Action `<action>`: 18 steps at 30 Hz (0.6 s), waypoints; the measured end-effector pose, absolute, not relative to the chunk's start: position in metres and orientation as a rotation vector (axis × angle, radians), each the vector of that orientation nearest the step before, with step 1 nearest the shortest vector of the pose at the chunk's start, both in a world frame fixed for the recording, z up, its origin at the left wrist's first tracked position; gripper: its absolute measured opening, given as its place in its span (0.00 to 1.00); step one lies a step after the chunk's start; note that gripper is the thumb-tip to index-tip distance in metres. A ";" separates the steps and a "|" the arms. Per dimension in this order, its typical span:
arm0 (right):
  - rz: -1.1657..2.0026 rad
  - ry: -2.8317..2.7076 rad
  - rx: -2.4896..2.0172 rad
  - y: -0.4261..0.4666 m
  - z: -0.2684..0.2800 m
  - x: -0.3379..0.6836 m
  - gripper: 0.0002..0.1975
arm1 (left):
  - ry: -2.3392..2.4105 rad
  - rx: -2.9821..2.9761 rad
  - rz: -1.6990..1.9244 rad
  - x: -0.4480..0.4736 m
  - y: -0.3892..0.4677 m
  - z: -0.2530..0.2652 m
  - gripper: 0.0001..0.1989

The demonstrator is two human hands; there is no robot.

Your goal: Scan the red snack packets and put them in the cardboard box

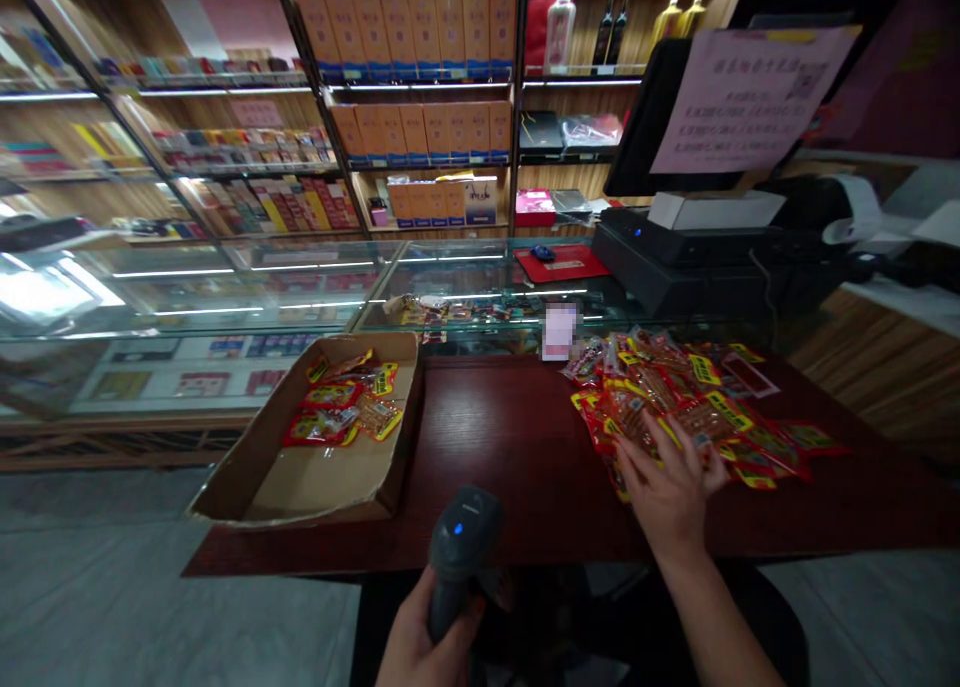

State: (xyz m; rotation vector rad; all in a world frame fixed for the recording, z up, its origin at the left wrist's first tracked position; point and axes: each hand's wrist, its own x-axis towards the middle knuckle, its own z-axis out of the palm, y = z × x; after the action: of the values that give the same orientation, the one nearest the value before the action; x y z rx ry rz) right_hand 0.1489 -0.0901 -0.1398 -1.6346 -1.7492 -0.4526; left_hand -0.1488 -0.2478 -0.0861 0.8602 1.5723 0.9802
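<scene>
A black handheld barcode scanner [463,532] with a lit blue light is in my left hand [431,637], fingers wrapped around its handle, just off the counter's front edge. My right hand [667,487] reaches onto the heap of red and yellow snack packets [667,377] on the right of the dark wooden counter. Its fingers are stretched and apart, touching the near side of the heap; the fingertips are partly lost among the packets. At the left, an open cardboard box [300,487] holds several similar packets [345,407] toward its far end.
A glass display case [300,277] runs behind the wooden counter [495,447]. At the right back stand a monitor [645,117] with a paper sheet on it and a black till unit [660,257]. A mouse [542,253] lies on a red mat [566,265]. Shelves of boxes [420,132] line the wall.
</scene>
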 end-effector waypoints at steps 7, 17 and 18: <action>0.026 -2.126 -1.365 -0.133 -0.155 0.061 0.14 | 1.553 0.849 1.035 -0.140 -0.245 -0.083 0.18; 0.191 -1.965 -1.677 -0.120 -0.161 0.029 0.28 | 1.553 0.806 1.012 -0.161 -0.247 -0.092 0.18; 0.178 -1.976 -1.717 -0.116 -0.163 0.024 0.31 | 1.558 0.810 1.020 -0.161 -0.245 -0.092 0.18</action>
State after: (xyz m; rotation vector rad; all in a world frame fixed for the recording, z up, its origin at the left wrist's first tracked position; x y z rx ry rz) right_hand 0.0241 -0.1159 -0.1625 -1.7169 -1.9764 0.1781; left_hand -0.1607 -0.2453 -0.0923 0.8096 1.5581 1.0196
